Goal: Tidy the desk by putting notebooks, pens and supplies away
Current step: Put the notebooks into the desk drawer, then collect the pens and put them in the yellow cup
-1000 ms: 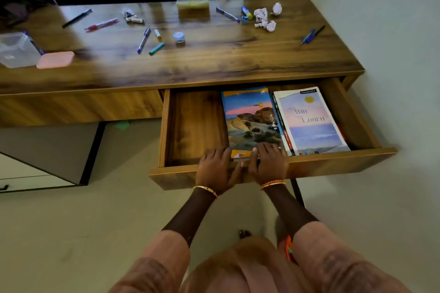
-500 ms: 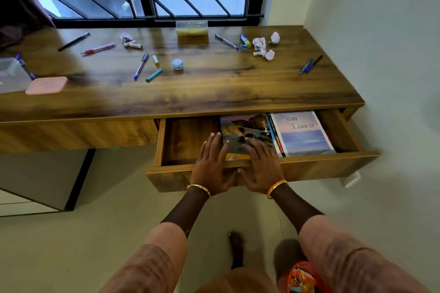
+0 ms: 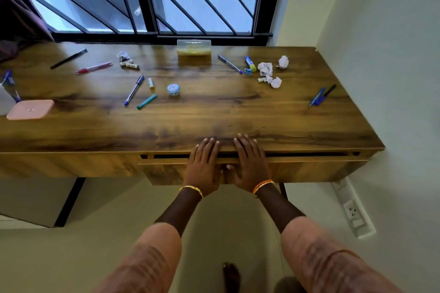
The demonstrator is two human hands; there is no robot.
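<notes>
My left hand [image 3: 203, 165] and my right hand [image 3: 250, 164] press flat, fingers straight, against the front of the wooden drawer [image 3: 309, 170], which is nearly closed with a thin dark gap above it. The notebooks inside are hidden. On the desk top [image 3: 214, 114] lie loose pens: a black one [image 3: 68, 58], a red one [image 3: 94, 68], a blue-capped one [image 3: 134, 90], a teal marker [image 3: 147, 101], another pen [image 3: 230, 64] and blue pens [image 3: 322, 95] at the right.
A clear box [image 3: 194, 48] stands by the window. Crumpled paper [image 3: 271, 71] and a glue stick [image 3: 250, 64] lie at the back right, a small round jar [image 3: 173, 89] in the middle, a pink lid [image 3: 30, 109] at the left. A wall with a socket strip [image 3: 352, 209] is on the right.
Both hands have pushed the drawer inward from wide open to nearly closed, hiding the notebooks. The camera has risen and tilted up toward the window.
</notes>
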